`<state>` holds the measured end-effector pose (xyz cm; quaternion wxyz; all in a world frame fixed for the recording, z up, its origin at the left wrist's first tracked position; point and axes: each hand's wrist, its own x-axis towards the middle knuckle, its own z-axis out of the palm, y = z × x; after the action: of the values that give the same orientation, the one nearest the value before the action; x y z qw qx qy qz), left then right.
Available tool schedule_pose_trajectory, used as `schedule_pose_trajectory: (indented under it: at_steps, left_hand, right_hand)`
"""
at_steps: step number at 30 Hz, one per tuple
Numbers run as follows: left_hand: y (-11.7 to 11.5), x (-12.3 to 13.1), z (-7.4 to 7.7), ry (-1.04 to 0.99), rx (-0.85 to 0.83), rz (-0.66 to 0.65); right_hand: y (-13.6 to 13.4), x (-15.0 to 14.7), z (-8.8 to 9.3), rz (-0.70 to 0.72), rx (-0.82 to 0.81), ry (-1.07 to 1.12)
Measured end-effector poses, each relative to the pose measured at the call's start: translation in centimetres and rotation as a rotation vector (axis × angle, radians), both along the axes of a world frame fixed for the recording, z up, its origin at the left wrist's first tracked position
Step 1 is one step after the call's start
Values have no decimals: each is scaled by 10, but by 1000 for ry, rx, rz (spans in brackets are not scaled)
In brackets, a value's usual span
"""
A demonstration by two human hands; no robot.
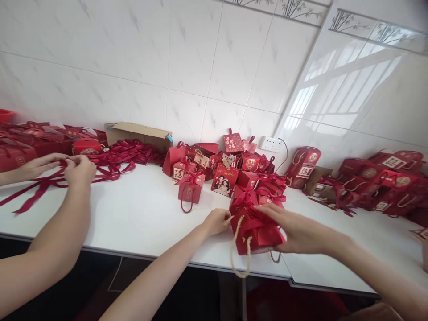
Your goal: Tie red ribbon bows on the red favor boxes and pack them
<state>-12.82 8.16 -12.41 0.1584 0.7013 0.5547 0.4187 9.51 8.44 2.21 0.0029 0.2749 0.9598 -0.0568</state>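
A red gift box (257,240) with a satin bow on top and a twisted cream cord handle lies near the front edge of the white table. My left hand (218,221) has its fingers curled in at the box's left side; its fingertips are partly hidden there. From the right, my right hand (296,229) grips the same box, fingers over the ribbon (256,218) and thumb lower on the side. Right behind it stand more red boxes with bows, and a red card with a cartoon couple (224,180).
At left, a co-worker's hands (78,171) handle dark red ribbon beside a ribbon heap (130,153) and an open cardboard box (138,130). Small red boxes (191,189) stand mid-table. Red boxes are piled at right (384,178). A power strip (271,144) is on the tiled wall.
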Motion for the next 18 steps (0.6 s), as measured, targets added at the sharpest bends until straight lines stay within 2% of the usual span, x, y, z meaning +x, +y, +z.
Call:
schedule_pose_trajectory:
  at_steps: [3, 6, 10, 14, 16, 18]
  left_hand:
    - [3, -5, 5, 17, -85, -52]
    - [0, -5, 12, -27, -92, -14]
    - [-11, 4, 20, -97, -42, -16]
    - [-19, 17, 19, -134, -9, -204]
    - [-21, 20, 17, -74, -28, -287]
    - [-22, 21, 17, 8, -43, -318]
  right_hand:
    - [10, 22, -36, -82, -96, 27]
    - [13, 32, -54, -115, -207, 123]
    - [7, 37, -59, -114, -176, 147]
    - [2, 39, -59, -85, -124, 153]
    - [1, 41, -58, -38, -125, 177]
    - [1, 43, -58, 4, -120, 228]
